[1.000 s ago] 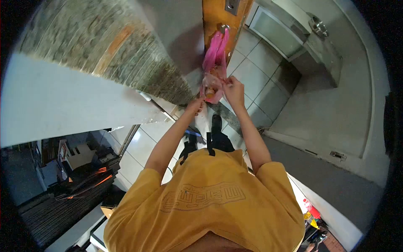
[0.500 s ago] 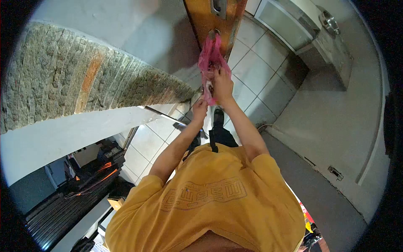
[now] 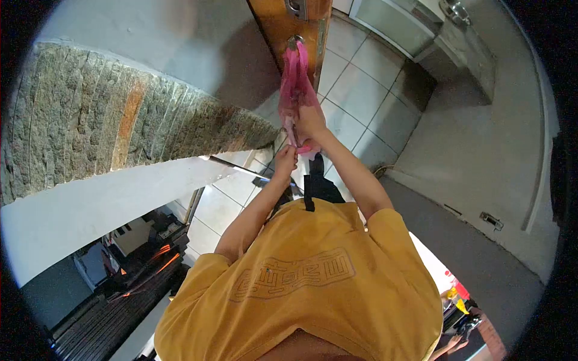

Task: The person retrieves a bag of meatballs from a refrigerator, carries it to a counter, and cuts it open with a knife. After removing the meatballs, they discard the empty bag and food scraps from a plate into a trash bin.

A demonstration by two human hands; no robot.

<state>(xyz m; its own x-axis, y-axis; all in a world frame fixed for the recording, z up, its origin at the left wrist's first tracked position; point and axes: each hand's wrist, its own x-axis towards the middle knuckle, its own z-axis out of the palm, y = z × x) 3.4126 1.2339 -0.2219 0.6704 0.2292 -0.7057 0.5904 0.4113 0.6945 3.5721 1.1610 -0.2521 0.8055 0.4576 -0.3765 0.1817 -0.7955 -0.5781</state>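
A pink plastic bag [image 3: 291,78] hangs by its handles from the knob [image 3: 295,41] of a wooden door [image 3: 278,24]. My left hand [image 3: 285,162] is closed, pinching the bag's lower edge between thumb and fingertips. My right hand [image 3: 310,124] reaches into the bag from the right, its fingers hidden by the pink plastic. Something pale shows through the thin film beside that hand.
Left of the door runs a wall with a rough stone band [image 3: 162,114]. A long-handled pole [image 3: 235,166] leans below it over the tiled floor [image 3: 220,207]. A cabinet [image 3: 394,27] stands upper right. At lower right, another person's hand [image 3: 456,346] shows.
My right hand has gone lower and deeper into the bag, so its fingers are now covered. My left hand still grips the bottom edge. The view has shifted slightly.
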